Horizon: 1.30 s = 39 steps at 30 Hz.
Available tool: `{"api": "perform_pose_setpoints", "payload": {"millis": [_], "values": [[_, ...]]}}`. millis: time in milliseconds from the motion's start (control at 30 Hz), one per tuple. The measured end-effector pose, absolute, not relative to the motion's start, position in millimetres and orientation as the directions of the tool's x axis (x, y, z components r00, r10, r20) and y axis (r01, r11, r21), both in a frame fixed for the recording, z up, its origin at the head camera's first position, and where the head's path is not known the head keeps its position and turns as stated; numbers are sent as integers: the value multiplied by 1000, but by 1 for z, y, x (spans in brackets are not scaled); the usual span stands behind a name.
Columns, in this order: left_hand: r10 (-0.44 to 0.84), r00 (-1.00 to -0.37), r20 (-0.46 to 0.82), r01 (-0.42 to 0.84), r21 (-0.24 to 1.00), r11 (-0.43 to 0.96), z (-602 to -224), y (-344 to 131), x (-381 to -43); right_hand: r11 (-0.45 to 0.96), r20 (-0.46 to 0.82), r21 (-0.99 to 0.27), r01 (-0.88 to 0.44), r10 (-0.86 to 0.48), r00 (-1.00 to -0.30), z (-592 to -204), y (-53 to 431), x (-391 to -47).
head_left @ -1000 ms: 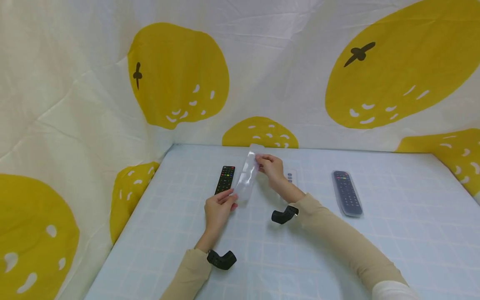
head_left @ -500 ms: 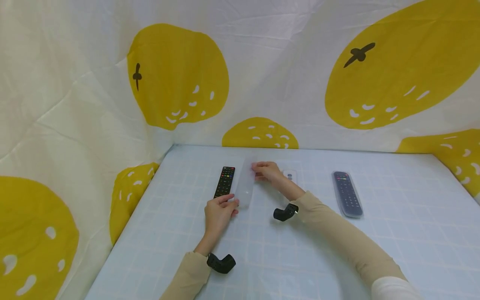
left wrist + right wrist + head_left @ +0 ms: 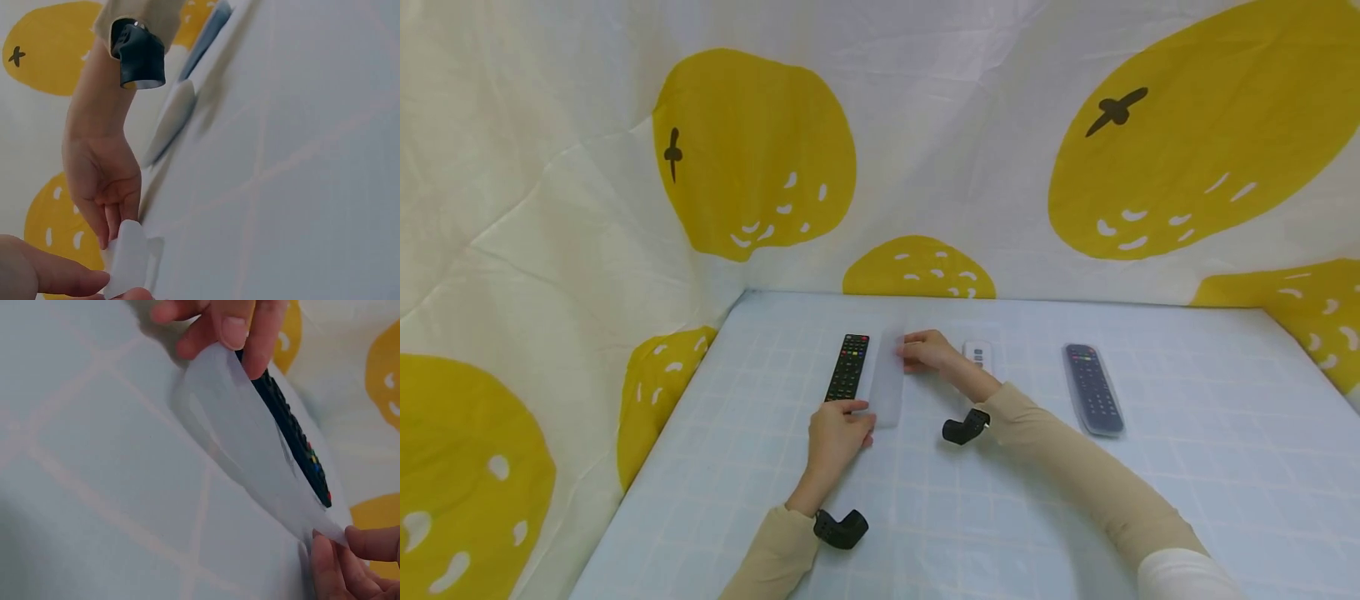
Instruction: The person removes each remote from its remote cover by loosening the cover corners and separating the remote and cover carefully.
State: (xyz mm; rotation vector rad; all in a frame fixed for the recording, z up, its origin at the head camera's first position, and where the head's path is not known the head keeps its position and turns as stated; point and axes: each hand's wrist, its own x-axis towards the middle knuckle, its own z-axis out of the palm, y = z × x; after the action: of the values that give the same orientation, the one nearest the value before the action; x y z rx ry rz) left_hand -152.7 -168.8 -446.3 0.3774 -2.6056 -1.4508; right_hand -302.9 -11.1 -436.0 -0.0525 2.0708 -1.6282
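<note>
A long, translucent remote control cover (image 3: 887,385) lies stretched between both hands, just right of a black remote control (image 3: 847,367) with coloured buttons. My left hand (image 3: 837,435) pinches its near end between thumb and fingers, close by the remote's lower end. At the far end, my right hand (image 3: 925,350) grips the cover's right edge with thumb and fingertips. The right wrist view shows the cover (image 3: 244,437) low over the table with the black remote (image 3: 294,434) alongside. From the left wrist, the cover's rounded end (image 3: 128,262) appears between thumb and finger.
A small white remote (image 3: 978,354) lies behind the right wrist, partly hidden. Further right is a dark remote in a translucent cover (image 3: 1093,390). The pale checked tabletop (image 3: 970,517) meets a fruit-print curtain (image 3: 925,167) at the back and left.
Both hands have come down and slightly toward the near side with the cover. Its far end has dropped, so it now lies flatter and more parallel to the black remote.
</note>
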Motion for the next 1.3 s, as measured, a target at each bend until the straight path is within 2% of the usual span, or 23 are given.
{"api": "perform_pose_setpoints", "payload": {"millis": [133,267,367,533,700,833,1067,1300], "values": [[-253,-967,17,-136,806,576,-444,-169,-153,376,-349,-902,211,-351,-869,-435,-5,-303],[-220,-974,43,-116,742,661,-439,-171,-155,551,-259,-834,19,-360,-896,-430,4,-303],[-198,-979,47,-103,726,680,-432,-170,-157,609,-203,-789,-76,-375,-905,-426,10,-304],[-197,-976,96,-66,729,682,-417,-171,-162,570,-163,-808,-149,-460,-873,-423,15,-301],[-265,-949,169,-86,672,736,-411,-185,-166,507,-87,-826,-245,-545,-834,-421,21,-291],[-289,-951,109,-160,625,764,-413,-201,-167,467,-45,-842,-270,-560,-827,-418,33,-280],[-243,-969,-54,-221,631,744,-419,-214,-169,387,22,-885,-258,-519,-854,-420,57,-266],[-257,-962,-96,-261,614,745,-422,-216,-170,350,58,-897,-271,-515,-855,-417,70,-256]]}}
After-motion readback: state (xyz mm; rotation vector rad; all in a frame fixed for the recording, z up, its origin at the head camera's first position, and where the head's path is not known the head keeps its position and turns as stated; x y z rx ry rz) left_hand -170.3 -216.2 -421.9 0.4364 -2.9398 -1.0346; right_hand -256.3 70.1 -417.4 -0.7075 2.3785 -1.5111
